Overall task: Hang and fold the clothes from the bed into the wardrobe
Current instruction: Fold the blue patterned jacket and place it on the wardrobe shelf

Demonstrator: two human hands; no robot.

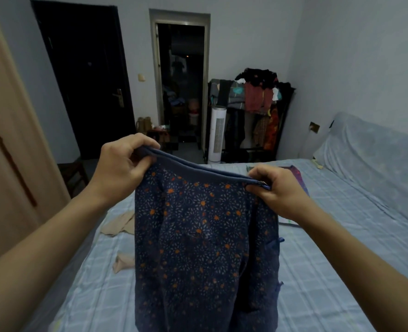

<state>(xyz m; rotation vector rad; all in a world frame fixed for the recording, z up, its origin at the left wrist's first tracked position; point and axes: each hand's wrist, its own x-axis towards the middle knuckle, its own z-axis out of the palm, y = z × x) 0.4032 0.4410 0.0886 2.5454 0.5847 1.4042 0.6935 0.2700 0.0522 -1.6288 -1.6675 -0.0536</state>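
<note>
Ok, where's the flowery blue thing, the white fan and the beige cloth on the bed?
flowery blue garment [205,248], head view, middle of its hanging patterned front.
white fan [219,135], head view, on its slatted grille.
beige cloth [119,225], head view, on its crumpled middle.

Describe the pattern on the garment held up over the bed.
Dark blue garment scattered with small pale leaf-like specks and orange flowers, with a plain blue band along the top; seen in the head view.
</note>
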